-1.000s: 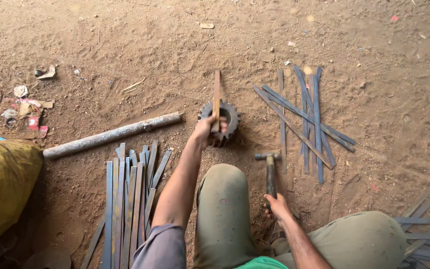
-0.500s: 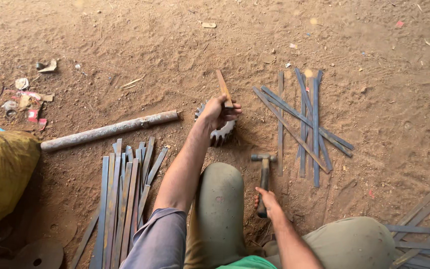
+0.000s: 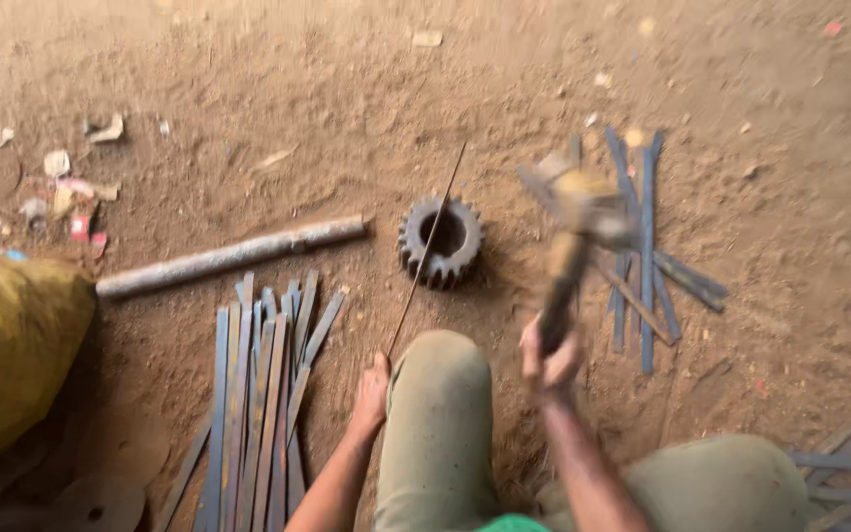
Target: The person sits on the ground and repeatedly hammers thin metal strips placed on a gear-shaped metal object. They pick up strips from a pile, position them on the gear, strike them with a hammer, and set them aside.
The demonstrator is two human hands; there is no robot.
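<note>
the left hand [image 3: 371, 392] has drawn back from the gear [image 3: 440, 240] and pinches the near end of a thin strip [image 3: 427, 246], which now lies edge-up across the gear. the right hand [image 3: 549, 357], fingers wrapped round the handle, has lifted the hammer [image 3: 575, 232], blurred, right of the gear.

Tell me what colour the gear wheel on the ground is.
The gear wheel is dark grey, almost black, dusted with brown dirt; the head view shows it clearly.

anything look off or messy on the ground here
Mostly tidy: one bundle of metal strips lies neatly. The strips right of the gear are crossed, and scraps of litter sit at the far left. The hammer is blurred.
</note>
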